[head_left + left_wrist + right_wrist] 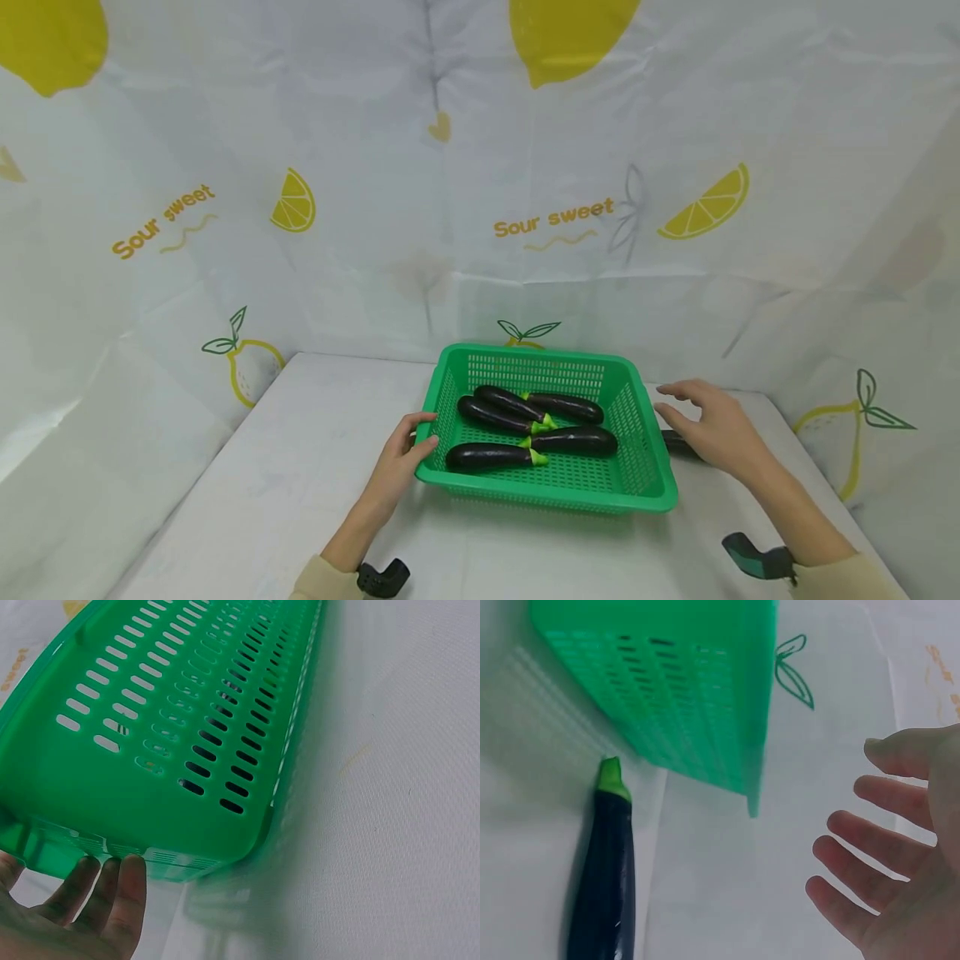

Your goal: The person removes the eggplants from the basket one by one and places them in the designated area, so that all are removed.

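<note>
A green plastic basket (551, 497) with slotted walls holds several dark eggplants (491, 457) with green stem ends. My left hand (393, 467) grips the basket's left rim. In the left wrist view, its fingers (129, 900) reach beneath the rim against the outer end wall. Right of the basket, my right hand (712, 425) hangs apart from the rim, fingers spread and holding nothing. Another eggplant (606, 877) lies on the table beside the basket's right end, partly hidden by the right hand in the head view.
The basket stands on a white-covered table (255, 483). A white sheet (360, 275) printed with lemons and lettering hangs behind and at both sides. Black wrist mounts (384, 578) show near both sleeves.
</note>
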The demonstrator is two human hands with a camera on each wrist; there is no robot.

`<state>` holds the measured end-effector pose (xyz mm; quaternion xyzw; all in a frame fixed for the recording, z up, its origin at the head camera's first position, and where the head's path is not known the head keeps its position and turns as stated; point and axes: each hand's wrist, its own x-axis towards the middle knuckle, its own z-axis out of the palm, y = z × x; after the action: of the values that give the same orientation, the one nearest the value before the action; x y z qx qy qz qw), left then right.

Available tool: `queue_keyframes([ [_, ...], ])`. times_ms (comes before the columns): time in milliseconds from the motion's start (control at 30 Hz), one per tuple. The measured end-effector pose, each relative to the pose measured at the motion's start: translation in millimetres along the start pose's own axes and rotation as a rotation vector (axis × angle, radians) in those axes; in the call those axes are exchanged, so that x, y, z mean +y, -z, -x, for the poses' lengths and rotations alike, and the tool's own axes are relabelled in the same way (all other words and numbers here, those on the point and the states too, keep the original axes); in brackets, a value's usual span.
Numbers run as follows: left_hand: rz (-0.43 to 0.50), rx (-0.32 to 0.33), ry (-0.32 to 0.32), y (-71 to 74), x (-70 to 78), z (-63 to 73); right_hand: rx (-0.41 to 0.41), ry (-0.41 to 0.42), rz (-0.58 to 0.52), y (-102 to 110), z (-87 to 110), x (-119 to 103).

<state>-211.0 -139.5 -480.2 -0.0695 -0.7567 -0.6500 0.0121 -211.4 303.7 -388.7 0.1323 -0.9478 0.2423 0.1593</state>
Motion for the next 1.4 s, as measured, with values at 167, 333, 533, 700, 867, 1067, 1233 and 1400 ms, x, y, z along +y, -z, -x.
queue_keyframes([
  [167, -0.001, 0.001, 0.002, 0.4, -0.4, -0.8, -0.005, 0.045, -0.013, -0.5, -3.1, -11.7],
  [333, 0.0, 0.003, 0.011, 0.7, -1.1, 0.1, -0.04, 0.079, -0.016, -6.0, -5.4, -23.0],
  [533, -0.007, 0.007, 0.015, 0.9, -0.6, 0.6, -0.082, 0.06, 0.01, -11.3, -8.6, -36.9],
  [700, -0.013, 0.008, 0.009, 0.7, -1.4, -0.3, -0.108, 0.07, 0.019, -18.5, -10.2, -43.0],
  [867, -0.007, 0.007, 0.007, 0.4, -0.5, -0.1, -0.128, 0.086, 0.011, -25.7, -10.7, -49.5],
  [1067, -0.008, 0.006, 0.003, -0.1, 0.2, 0.5, -0.157, 0.086, 0.029, -34.3, -12.0, -56.0],
  [1233, -0.011, 0.007, 0.004, 0.0, -0.6, 0.2, -0.185, 0.08, 0.033, -44.1, -15.5, -58.3],
  [1400, -0.017, 0.006, 0.002, -0.5, -0.1, 0.5, -0.216, 0.081, 0.05, -54.1, -18.7, -60.0],
])
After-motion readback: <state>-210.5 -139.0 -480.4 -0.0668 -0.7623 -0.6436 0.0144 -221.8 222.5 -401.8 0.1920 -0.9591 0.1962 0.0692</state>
